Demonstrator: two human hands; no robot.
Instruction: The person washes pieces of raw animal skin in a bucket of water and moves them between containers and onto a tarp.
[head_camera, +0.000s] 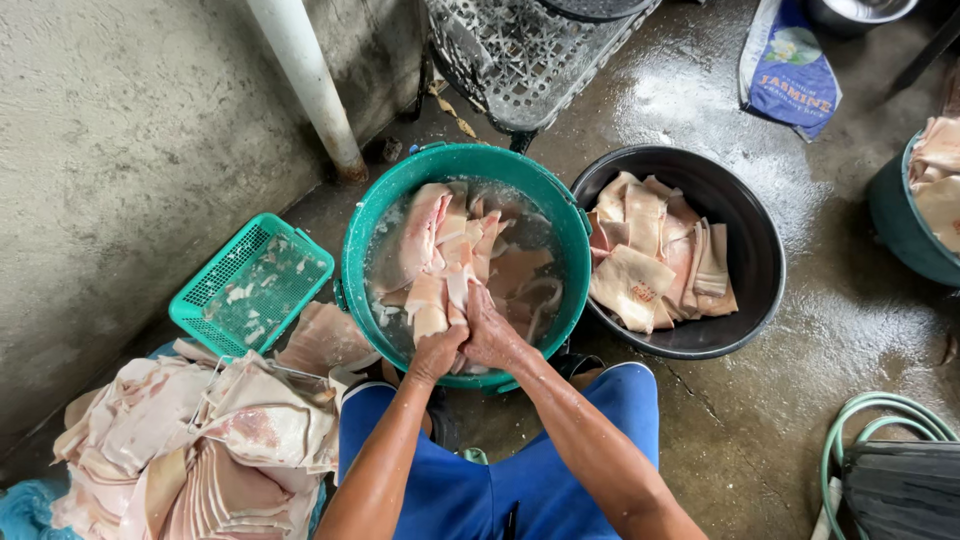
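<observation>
From the head view, I see my left hand (437, 352) and right hand (490, 335) pressed together over a pale strip of pork skin (455, 290), fingers clamped on it at the near rim of the green tub (360, 240), where cloudy water soaks the slabs. Beside it, the black basin (760, 250) holds limp, smooth, folded pieces; a green basket (200, 310) sits left.

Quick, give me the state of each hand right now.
Left hand: closed on a pale meat strip at the green basin.
Right hand: curled beside it, gripping the same wet strips; fingers partly hidden.
</observation>
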